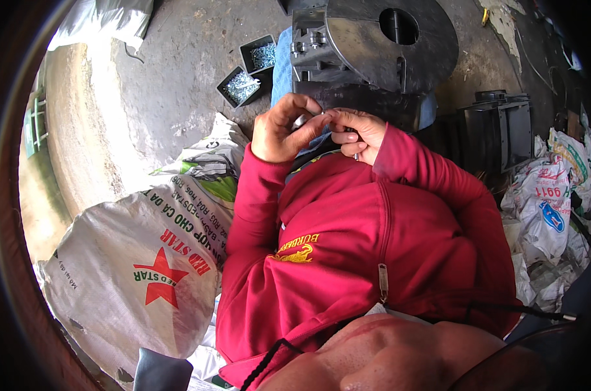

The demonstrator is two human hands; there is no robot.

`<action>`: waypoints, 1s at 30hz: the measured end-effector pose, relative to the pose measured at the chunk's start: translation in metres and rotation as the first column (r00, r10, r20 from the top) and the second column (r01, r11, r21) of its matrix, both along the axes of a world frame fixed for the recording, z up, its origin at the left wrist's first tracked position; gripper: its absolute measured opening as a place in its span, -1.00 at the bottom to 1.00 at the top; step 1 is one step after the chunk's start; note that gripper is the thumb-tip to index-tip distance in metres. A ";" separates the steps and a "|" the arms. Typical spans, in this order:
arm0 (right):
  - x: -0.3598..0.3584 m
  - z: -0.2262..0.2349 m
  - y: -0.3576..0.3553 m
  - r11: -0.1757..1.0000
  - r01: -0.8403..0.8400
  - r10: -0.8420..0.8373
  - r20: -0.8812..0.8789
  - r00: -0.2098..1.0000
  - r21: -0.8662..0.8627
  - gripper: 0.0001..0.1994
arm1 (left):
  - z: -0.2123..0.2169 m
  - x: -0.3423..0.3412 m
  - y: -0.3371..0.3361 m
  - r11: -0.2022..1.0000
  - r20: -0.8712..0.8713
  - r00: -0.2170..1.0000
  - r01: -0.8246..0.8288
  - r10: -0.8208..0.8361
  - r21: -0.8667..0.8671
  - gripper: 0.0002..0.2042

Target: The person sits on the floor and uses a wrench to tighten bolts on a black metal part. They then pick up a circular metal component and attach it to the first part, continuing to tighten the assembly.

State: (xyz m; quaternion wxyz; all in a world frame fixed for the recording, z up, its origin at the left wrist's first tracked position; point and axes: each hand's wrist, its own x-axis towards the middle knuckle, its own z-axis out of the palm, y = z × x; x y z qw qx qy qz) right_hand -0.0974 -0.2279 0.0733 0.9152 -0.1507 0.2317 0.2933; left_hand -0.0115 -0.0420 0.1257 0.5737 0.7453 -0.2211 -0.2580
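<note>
In front of my chest, my left hand [281, 130] and my right hand [362, 132] meet at the fingertips. A small shiny metal piece [300, 122] shows between the curled fingers of the left hand; its kind is hard to tell. The right hand is closed too, thumb and forefinger pinched close to the left fingertips. Whatever sits in that pinch is too small to name, and a bit of metal shows below its curled fingers. Just beyond my hands stands a large black plastic part [354, 39] with a rounded body, a round hole and bolts on its left side.
Two black trays, one nearer [223, 91] and one farther [248, 47], hold many small screws on the floor to the left. Blue cloth [282, 68] lies beside the black part. Printed white sacks flank me, left [113, 260] and right [536, 228]. Another black part [497, 130] stands right.
</note>
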 end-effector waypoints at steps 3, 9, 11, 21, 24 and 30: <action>0.001 0.002 0.001 1.000 -0.007 0.007 0.024 1.000 0.011 -0.83 | -0.001 0.005 0.003 0.998 -0.300 0.952 0.049 -0.059 -0.042 -0.85; 0.008 -0.005 0.001 0.998 0.052 -0.051 0.029 0.998 -0.029 -0.78 | -0.016 0.001 0.005 0.958 -0.322 0.941 0.008 -0.105 -0.287 -0.85; 0.013 0.002 0.003 0.989 0.063 -0.069 -0.043 0.997 -0.135 -0.73 | -0.021 0.010 0.007 0.942 -0.304 0.952 -0.068 -0.038 -0.330 -0.85; 0.025 -0.006 -0.006 0.945 0.141 -0.144 0.011 0.989 -0.295 -0.48 | -0.025 0.051 -0.001 0.935 -0.260 0.952 -0.233 0.162 -0.269 -0.85; 0.027 -0.001 -0.001 0.919 0.242 -0.247 0.024 0.969 -0.312 -0.64 | -0.029 0.051 -0.003 0.964 -0.168 0.977 -0.168 0.134 -0.208 -0.87; 0.027 -0.018 0.005 0.902 0.284 -0.324 -0.073 0.943 -0.325 -0.72 | -0.025 0.042 -0.014 0.988 0.274 0.949 -0.156 0.154 -0.014 -0.84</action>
